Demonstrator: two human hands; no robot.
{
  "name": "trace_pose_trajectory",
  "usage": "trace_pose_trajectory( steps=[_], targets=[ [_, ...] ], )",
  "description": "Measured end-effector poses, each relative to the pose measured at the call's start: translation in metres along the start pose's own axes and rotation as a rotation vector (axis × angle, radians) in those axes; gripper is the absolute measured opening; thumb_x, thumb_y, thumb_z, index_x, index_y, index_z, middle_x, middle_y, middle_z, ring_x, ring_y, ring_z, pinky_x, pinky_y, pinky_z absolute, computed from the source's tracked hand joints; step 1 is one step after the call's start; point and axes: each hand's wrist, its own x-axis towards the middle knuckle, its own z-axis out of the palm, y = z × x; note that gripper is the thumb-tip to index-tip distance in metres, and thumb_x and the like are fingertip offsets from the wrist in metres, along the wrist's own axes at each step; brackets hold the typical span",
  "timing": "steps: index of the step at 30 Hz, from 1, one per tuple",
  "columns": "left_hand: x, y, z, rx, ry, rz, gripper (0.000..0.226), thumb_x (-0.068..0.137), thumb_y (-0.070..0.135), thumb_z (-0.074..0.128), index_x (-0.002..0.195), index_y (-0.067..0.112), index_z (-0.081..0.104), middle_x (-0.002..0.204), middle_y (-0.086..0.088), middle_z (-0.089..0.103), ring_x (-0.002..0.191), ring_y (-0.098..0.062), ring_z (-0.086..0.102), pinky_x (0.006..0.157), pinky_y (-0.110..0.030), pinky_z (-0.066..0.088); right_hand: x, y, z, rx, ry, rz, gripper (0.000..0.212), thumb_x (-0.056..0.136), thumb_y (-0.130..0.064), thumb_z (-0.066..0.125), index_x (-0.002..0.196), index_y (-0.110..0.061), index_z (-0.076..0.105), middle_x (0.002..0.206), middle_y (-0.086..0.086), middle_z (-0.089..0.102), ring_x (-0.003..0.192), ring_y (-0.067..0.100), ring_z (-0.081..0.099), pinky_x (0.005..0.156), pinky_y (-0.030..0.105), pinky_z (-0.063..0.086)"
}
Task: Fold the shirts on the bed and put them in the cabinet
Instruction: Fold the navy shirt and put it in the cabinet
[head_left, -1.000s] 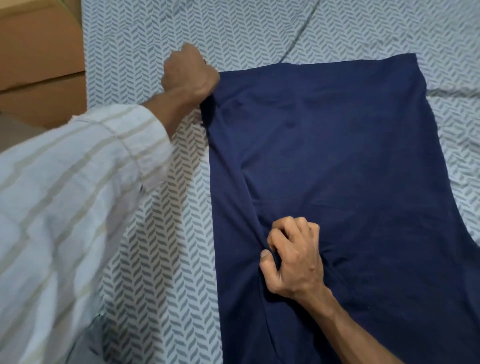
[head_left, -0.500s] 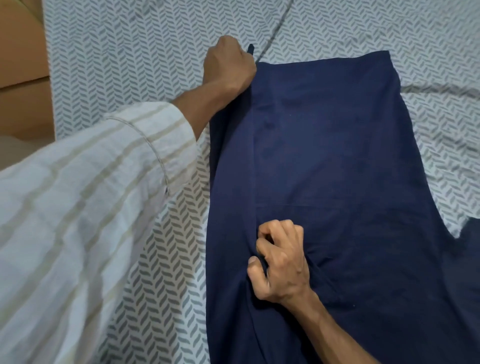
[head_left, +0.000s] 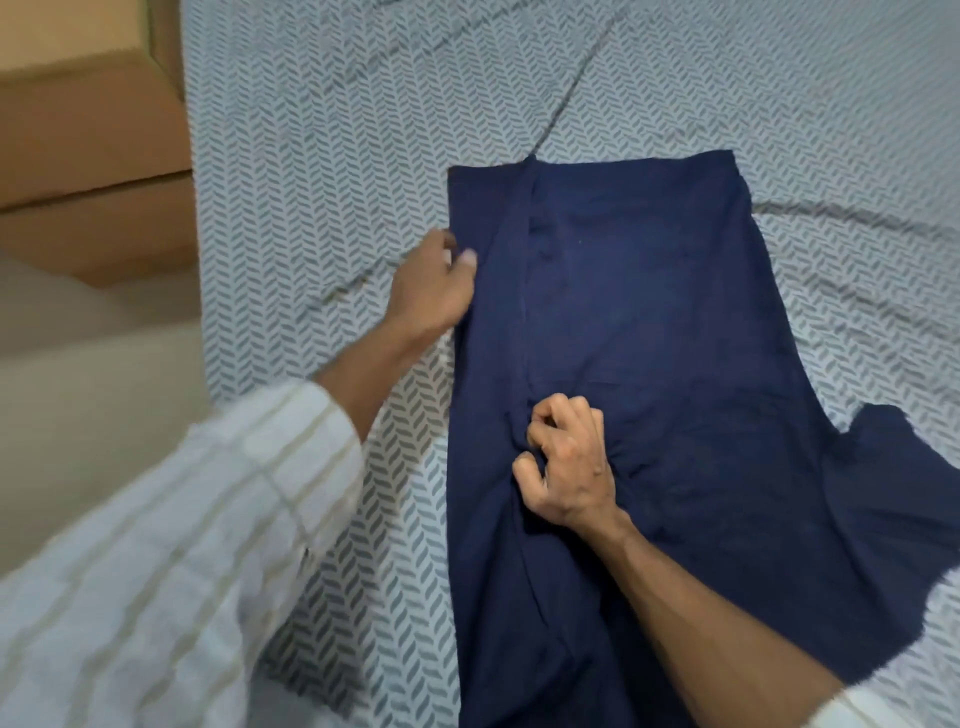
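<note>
A navy shirt (head_left: 649, 322) lies flat on the bed, its left side folded inward as a long strip and a sleeve spread out at the right. My left hand (head_left: 434, 291) is at the shirt's folded left edge, thumb on top of the cloth, pinching that edge. My right hand (head_left: 569, 465) sits over the middle of the shirt with curled fingers gripping a bunch of fabric at the inner edge of the fold. My striped white sleeve fills the lower left.
The bed sheet (head_left: 322, 156) is grey with a chevron pattern and has a few long creases. A brown wooden piece of furniture (head_left: 88, 150) stands beside the bed at the upper left. Beige floor shows below it.
My left hand carried the shirt's left side over to the right into a fold, let go of the top corner and came back down to the folded left edge. My right hand kept its grip.
</note>
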Motion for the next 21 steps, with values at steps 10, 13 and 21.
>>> trace_pose_trajectory(
  steps=[10, 13, 21],
  targets=[
    [-0.201, -0.066, -0.005, -0.161, -0.451, -0.496, 0.035, 0.081, 0.029, 0.077, 0.068, 0.0, 0.062, 0.059, -0.019, 0.066, 0.051, -0.028, 0.06, 0.057, -0.038, 0.053, -0.003, -0.021, -0.049, -0.245, -0.179, 0.324, 0.032, 0.085, -0.042, 0.041, 0.061, -0.02, 0.041, 0.058, -0.008, 0.049, 0.068, 0.018, 0.048, 0.082, 0.036, 0.027],
    [-0.229, -0.06, 0.001, -0.107, -0.641, -0.552, 0.037, 0.089, 0.031, 0.074, 0.084, -0.003, 0.061, 0.078, -0.022, 0.07, 0.063, -0.03, 0.067, 0.06, -0.036, 0.057, -0.005, -0.019, -0.07, -0.245, -0.234, 0.397, 0.028, 0.091, -0.038, 0.046, 0.068, -0.021, 0.043, 0.057, -0.007, 0.052, 0.066, 0.021, 0.052, 0.084, 0.034, 0.026],
    [-0.268, -0.067, 0.002, 0.009, -0.834, -0.555, 0.02, 0.091, 0.015, 0.069, 0.102, -0.001, 0.065, 0.075, -0.012, 0.068, 0.063, -0.024, 0.068, 0.065, -0.035, 0.059, -0.022, -0.007, -0.108, -0.243, -0.587, 0.537, 0.058, 0.064, -0.078, 0.069, 0.095, -0.03, 0.061, 0.098, -0.017, 0.062, 0.104, 0.015, 0.056, 0.098, 0.043, 0.035]
  ],
)
